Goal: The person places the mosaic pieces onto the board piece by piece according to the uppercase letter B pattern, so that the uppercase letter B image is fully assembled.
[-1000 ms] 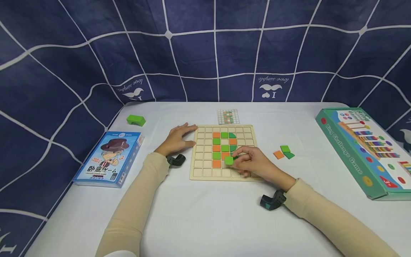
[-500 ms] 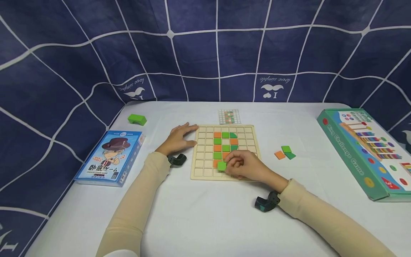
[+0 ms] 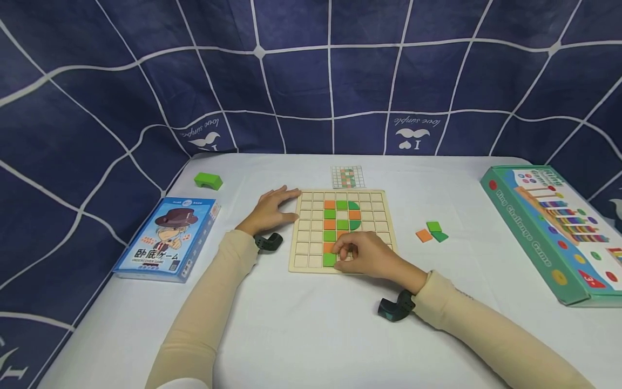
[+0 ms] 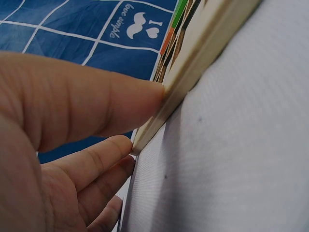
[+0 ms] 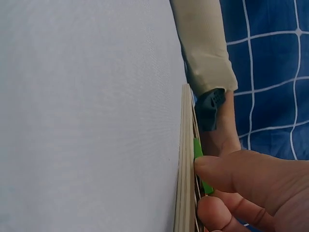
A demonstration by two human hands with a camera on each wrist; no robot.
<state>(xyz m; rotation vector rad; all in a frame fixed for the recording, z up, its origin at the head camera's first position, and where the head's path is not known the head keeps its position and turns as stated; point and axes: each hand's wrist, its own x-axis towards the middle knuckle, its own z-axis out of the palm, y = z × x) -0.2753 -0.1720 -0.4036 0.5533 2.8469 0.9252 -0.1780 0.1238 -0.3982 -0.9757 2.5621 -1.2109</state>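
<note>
A pale wooden grid board [image 3: 301, 248] lies on the white table, its middle columns filled with orange, light green and dark green tiles. My left hand [image 3: 269, 212] rests at the board's left edge; in the left wrist view its thumb [image 4: 125, 101] presses on the rim, fingers straight. Over the lower right of the board, my right hand [image 3: 369, 254] pinches a light green square tile [image 3: 329, 260] between thumb and fingers, at the bottom row under an orange tile. The right wrist view shows that green tile [image 5: 198, 149] tilted by the thumb tip. The hand hides some squares.
Right of the board lie an orange tile [image 3: 424, 235], a light green tile [image 3: 434, 226] and a dark green piece [image 3: 440, 236]. A pattern card [image 3: 347, 176] is behind the board. Boxed games stand left [image 3: 165, 237] and right [image 3: 559, 232]; a green arched block [image 3: 208, 181] sits back left.
My right hand has carried the green tile left and toward me, from over the board's middle to the bottom row below the orange tile. The left hand has stayed at the board's edge.
</note>
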